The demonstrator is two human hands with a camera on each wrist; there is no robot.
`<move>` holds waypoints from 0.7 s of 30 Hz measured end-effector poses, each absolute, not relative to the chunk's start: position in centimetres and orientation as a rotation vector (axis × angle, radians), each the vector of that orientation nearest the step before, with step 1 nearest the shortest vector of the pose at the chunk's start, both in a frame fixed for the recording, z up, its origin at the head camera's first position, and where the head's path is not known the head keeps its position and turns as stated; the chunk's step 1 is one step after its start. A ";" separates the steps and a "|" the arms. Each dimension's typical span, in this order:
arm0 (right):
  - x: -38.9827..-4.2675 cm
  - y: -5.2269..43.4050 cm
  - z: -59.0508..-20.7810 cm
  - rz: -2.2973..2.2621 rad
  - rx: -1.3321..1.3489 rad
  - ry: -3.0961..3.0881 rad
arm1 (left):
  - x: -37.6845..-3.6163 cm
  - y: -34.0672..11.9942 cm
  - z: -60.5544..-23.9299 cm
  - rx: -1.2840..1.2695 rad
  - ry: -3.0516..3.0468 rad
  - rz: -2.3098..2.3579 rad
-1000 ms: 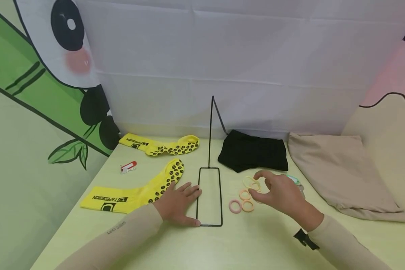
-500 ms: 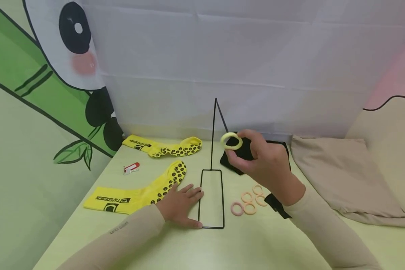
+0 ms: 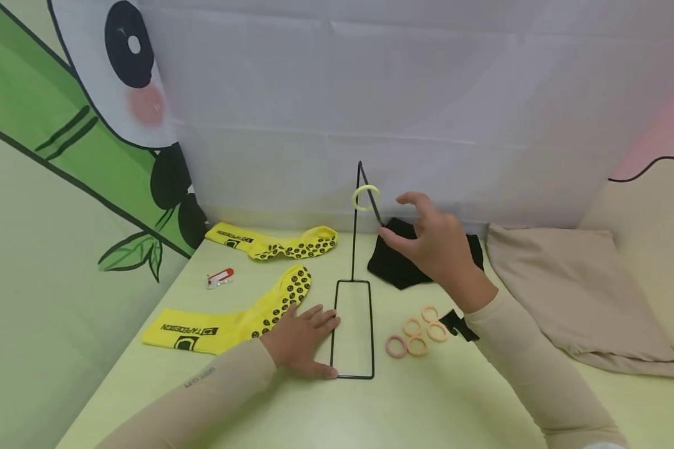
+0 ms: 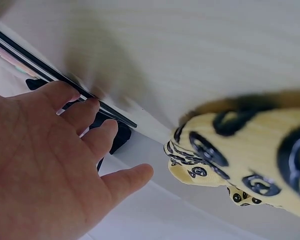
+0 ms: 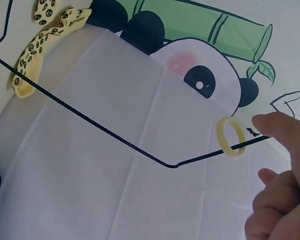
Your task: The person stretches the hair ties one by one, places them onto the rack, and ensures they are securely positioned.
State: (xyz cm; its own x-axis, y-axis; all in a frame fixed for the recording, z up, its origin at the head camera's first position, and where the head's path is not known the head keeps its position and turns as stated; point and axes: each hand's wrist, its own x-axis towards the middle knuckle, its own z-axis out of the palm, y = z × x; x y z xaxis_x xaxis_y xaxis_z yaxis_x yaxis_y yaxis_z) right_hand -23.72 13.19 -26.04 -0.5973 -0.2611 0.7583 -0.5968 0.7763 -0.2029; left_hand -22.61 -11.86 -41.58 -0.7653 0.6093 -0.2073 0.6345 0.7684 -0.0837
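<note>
Now yellow ring (image 3: 366, 197) hangs on wire stand (image 3: 352, 293)

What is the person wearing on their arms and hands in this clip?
Both arms wear snug beige sleeves down to the wrist. The left sleeve carries small dark lettering; a black strap sits at the right wrist. The left hand and right hand are bare.

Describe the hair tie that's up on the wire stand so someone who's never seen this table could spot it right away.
Find the black wire stand rising from the middle of the pale green table. Near its peak, on the slanted arm, hangs a pale yellow hair tie, just left of the right hand. It is the only tie off the table; four pink and peach ties lie flat below.
</note>
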 end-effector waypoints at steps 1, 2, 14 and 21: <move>-23.7 13.5 -26.2 0.646 0.629 -2.271 | -22.7 -11.9 -41.5 0.985 2.795 -0.219; -23.7 13.8 -26.3 0.725 0.620 -2.334 | -22.8 -11.9 -41.4 0.980 2.795 -0.217; -26.1 19.6 -33.5 1.418 0.413 -2.857 | -23.0 -12.0 -41.5 0.970 2.769 -0.210; -28.3 23.4 -37.7 1.550 0.424 -3.057 | -22.9 -11.9 -41.6 0.971 2.764 -0.173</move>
State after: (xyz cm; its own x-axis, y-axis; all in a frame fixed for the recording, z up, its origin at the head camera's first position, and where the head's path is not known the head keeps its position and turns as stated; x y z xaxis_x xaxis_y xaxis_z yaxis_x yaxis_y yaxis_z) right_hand -28.29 23.43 -37.67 -0.9222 -0.3501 -0.1645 -0.0742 0.5775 -0.8130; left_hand -22.93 -11.89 -41.57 -0.7623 0.6042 -0.2320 0.6285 0.7767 -0.0423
